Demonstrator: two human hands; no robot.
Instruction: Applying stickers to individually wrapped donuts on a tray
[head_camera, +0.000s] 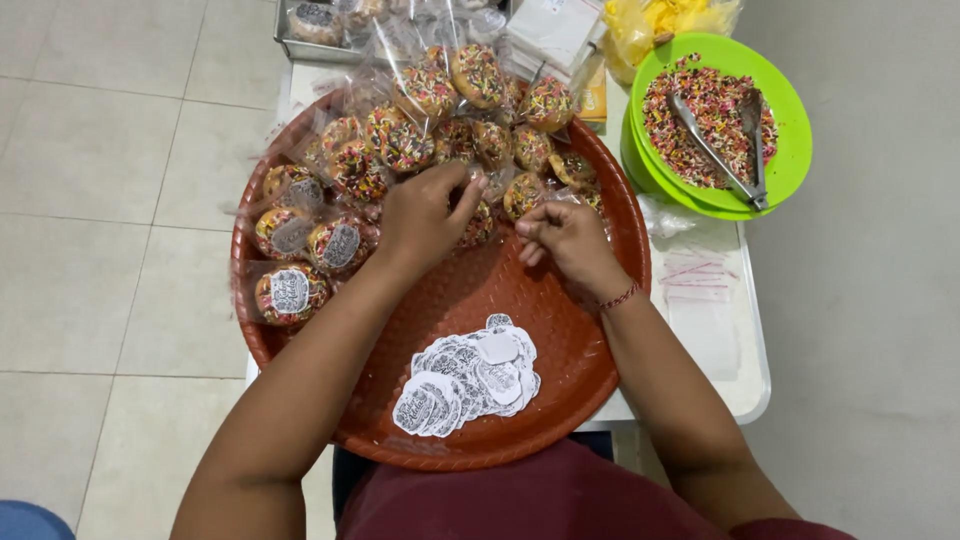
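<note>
Both hands, left hand (425, 215) and right hand (565, 235), pinch a bagged doughnut (480, 222); stickers (468, 376) lie near; green bowl (790, 120) apart.

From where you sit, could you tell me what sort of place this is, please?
Probably a home or small-shop packing spot: a round red plastic tray of bagged sprinkle doughnuts, a pile of white paper stickers, and a green bowl of sprinkles on a white table.

A small white table (745, 385) stands on a pale tile floor (90, 150). On it sit a big round red tray (560, 390), a green bowl (790, 150), a metal tin (300, 45), and clear little bags (695, 285).
</note>
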